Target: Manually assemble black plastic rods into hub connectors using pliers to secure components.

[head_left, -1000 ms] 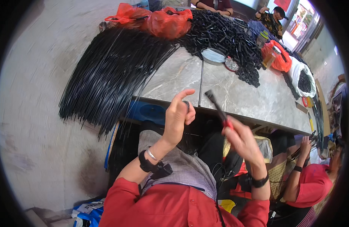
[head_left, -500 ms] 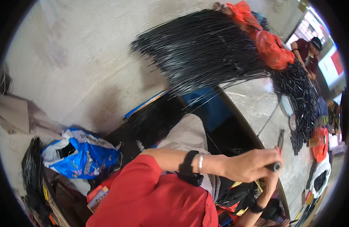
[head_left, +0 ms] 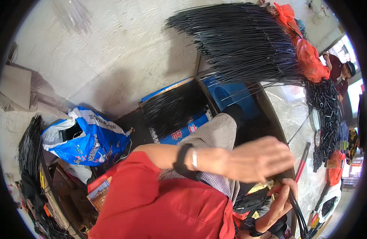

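Note:
My left hand (head_left: 259, 159), blurred by motion, reaches across my lap with its fingers stretched out flat and nothing visible in it. Just below it, at the table's edge, my right hand (head_left: 285, 197) is closed around several thin black rods (head_left: 298, 215), whose ends trail down toward the lower edge. Beside both hands, a pair of pliers with red handles (head_left: 301, 167) lies on the pale stone-look table (head_left: 289, 101). A large heap of long black rods (head_left: 243, 44) spreads over the table's far end, many ends sticking out past its edge.
Red plastic bags (head_left: 310, 59) and a pile of short black pieces (head_left: 324, 115) border the rods. A blue-and-white sack (head_left: 96, 137) stands at left, near a black bundle (head_left: 30, 145). A blue tub (head_left: 231, 93) sits under the table. Another person (head_left: 338, 73) is at far right.
My left hand has let go of a dark, round-ended piece and moved slightly up and left, its fingers now straight. The pliers now lie on the table. Black rods now show in my right hand.

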Motion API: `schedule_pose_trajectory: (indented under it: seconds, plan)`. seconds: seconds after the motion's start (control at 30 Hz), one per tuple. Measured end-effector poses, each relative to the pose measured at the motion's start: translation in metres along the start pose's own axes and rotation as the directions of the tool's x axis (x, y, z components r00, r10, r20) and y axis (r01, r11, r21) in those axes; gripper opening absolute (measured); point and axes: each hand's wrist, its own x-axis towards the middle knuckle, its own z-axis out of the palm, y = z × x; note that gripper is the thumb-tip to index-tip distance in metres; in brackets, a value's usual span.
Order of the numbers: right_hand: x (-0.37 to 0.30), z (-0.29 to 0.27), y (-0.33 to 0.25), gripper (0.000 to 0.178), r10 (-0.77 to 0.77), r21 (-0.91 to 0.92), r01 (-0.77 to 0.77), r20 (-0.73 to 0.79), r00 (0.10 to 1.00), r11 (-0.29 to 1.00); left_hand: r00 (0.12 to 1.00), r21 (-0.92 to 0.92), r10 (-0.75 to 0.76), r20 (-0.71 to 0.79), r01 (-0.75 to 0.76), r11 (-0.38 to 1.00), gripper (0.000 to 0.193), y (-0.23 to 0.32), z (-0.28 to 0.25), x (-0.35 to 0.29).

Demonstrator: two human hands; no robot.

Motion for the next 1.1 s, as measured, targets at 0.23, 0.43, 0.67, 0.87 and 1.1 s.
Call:
schedule_pose_trajectory:
  seconds: [0.23,0.43,0.67,0.87,1.1]
  plan:
    - [0.009,0.105,0.027,0.044,0.322,0.402,-0.664,0.643,0.695,0.631,0.722,0.394,-0.667,0.183,0.568,0.723,0.042,-0.003,-0.061,-0.173]
    - [0.031,0.111,0.057,0.059,0.447,0.190,-0.660,0.599,0.665,0.727,0.324,0.429,-0.943,0.073,0.844,0.323,0.030,-0.029,-0.074,-0.314]
    - [0.045,0.069,0.074,0.044,0.638,0.149,-0.703,0.322,0.700,0.696,0.130,0.513,-0.991,-0.038,0.853,0.093,0.026,-0.097,-0.069,-0.383]
    - [0.040,0.054,0.083,0.041,0.677,0.103,-0.726,0.293,0.675,0.679,-0.030,0.553,-0.992,-0.124,0.828,-0.094,0.036,-0.185,-0.105,-0.379]
    - [0.038,0.049,0.078,0.039,0.686,0.097,-0.724,0.257,0.681,0.683,-0.159,0.547,-0.875,-0.457,0.725,-0.418,0.087,-0.212,-0.137,-0.364]
